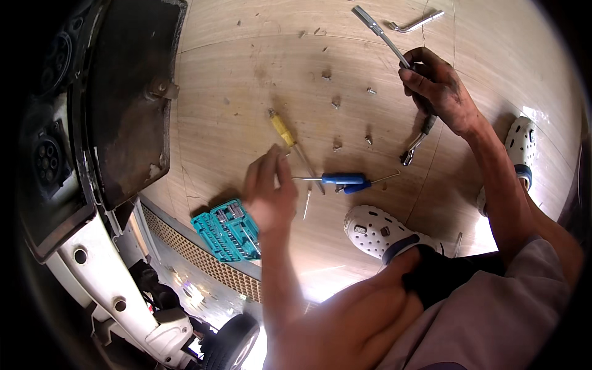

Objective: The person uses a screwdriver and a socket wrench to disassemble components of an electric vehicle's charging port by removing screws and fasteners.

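My right hand [441, 89] is closed around a socket wrench [388, 43] with a long silver shaft, its socket end pointing up and to the left. Below the same fist a ratchet handle [424, 132] with a silver head sticks out, dark at the grip; whether it joins the shaft is hidden by my fingers. My left hand [271, 191] is smeared by motion over the floor, its fingertips beside a yellow-handled screwdriver [282, 128]. A tiny bright spot shows at those fingertips, too blurred to name. Several small bolts [335, 104] lie scattered between my hands.
Two blue-handled hook picks [343, 179] cross on the tiled floor. A teal socket set case [227, 231] lies unfolded near a perforated strip [185, 253]. An angled socket wrench [416, 23] rests at the far right. Vehicle parts [117, 290] fill the left; a white clog [382, 231] is nearby.
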Demonstrator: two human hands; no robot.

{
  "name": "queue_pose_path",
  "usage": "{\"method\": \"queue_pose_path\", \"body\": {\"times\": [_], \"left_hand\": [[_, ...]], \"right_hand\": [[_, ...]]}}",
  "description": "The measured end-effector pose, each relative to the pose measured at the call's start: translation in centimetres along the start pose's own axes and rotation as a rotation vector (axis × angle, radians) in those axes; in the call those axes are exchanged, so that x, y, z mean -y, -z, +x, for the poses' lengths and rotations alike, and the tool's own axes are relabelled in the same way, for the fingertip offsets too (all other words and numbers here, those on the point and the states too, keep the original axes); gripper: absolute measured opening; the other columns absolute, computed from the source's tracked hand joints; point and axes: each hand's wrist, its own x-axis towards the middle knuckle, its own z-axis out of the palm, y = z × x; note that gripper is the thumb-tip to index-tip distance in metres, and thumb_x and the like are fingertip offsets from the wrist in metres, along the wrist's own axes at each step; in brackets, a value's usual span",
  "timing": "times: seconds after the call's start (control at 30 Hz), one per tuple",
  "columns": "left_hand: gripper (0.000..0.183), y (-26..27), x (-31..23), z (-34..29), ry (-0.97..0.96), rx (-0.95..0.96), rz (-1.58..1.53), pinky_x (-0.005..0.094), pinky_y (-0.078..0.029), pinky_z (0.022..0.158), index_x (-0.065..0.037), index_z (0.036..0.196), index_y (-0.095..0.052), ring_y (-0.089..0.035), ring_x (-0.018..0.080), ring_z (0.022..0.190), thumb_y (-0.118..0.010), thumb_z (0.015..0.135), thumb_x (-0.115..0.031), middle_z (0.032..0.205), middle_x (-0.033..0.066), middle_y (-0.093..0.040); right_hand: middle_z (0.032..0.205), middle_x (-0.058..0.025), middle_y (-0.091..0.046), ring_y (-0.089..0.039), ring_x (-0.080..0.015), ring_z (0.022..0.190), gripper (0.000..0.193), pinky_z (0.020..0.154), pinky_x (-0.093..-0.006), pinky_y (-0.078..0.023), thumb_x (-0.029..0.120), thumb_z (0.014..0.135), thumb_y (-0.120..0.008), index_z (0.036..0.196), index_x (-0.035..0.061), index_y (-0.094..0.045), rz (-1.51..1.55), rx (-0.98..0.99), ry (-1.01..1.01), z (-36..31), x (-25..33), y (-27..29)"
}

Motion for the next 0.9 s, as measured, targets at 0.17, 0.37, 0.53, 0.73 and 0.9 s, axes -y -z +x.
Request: {"method": "queue_pose_path", "body": {"times": [0.17, 0.37, 0.53, 0.73, 0.9], "left_hand": [[0.019, -4.2, -0.1, -1.5, 0.310, 0.181, -0.210, 0.0341, -0.055, 0.066, -0.007, 0.105, -0.071, -0.068, 0.0247, 0.078, -0.066, 0.088, -0.013, 0.094, 0.0120, -0.068], [0.021, -9.8, -1.0, -0.3, 0.122, 0.294, -0.359, 0.0319, -0.053, 0.072, -0.010, 0.110, -0.069, -0.064, 0.0240, 0.085, -0.067, 0.089, -0.014, 0.102, 0.0095, -0.066], [0.025, -11.2, -1.4, 2.3, 0.256, 0.340, -0.411, 0.0283, -0.051, 0.071, -0.006, 0.111, -0.069, -0.064, 0.0188, 0.082, -0.070, 0.087, -0.013, 0.101, 0.0075, -0.066], [0.027, -14.4, -1.7, 2.6, 0.117, 0.377, -0.505, 0.0289, -0.051, 0.071, -0.004, 0.110, -0.068, -0.065, 0.0189, 0.079, -0.071, 0.086, -0.015, 0.094, 0.0090, -0.067], [0.022, -14.2, -2.3, 3.3, 0.109, 0.286, -0.302, 0.0350, -0.053, 0.068, -0.008, 0.104, -0.067, -0.068, 0.0238, 0.073, -0.071, 0.083, -0.011, 0.088, 0.0121, -0.067]], "right_hand": [[0.071, -0.0014, -0.055, -0.047, -0.0084, 0.058, 0.039, 0.053, -0.0265, -0.042, 0.041, 0.095, -0.059, 0.098, 0.0020, -0.059, -0.206, -0.164, 0.031, -0.5, 0.2, -0.6], [0.073, -0.0053, -0.058, -0.053, -0.0120, 0.065, 0.040, 0.061, -0.0300, -0.047, 0.041, 0.094, -0.059, 0.096, 0.0009, -0.059, -0.221, -0.213, -0.109, -1.0, -3.1, -1.2], [0.076, -0.0090, -0.062, -0.057, -0.0174, 0.071, 0.040, 0.067, -0.0347, -0.048, 0.039, 0.094, -0.060, 0.099, -0.0002, -0.061, -0.252, -0.150, -0.095, -1.1, -4.4, -1.6], [0.070, -0.0154, -0.061, -0.058, -0.0212, 0.065, 0.038, 0.065, -0.0378, -0.048, 0.037, 0.093, -0.061, 0.099, -0.0002, -0.061, -0.314, -0.109, -0.035, -2.3, -5.2, -1.9], [0.066, -0.0178, -0.061, -0.057, -0.0253, 0.056, 0.032, 0.059, -0.0387, -0.047, 0.032, 0.093, -0.061, 0.097, 0.0000, -0.059, -0.317, -0.037, 0.081, -2.2, -5.7, -3.1]]}}
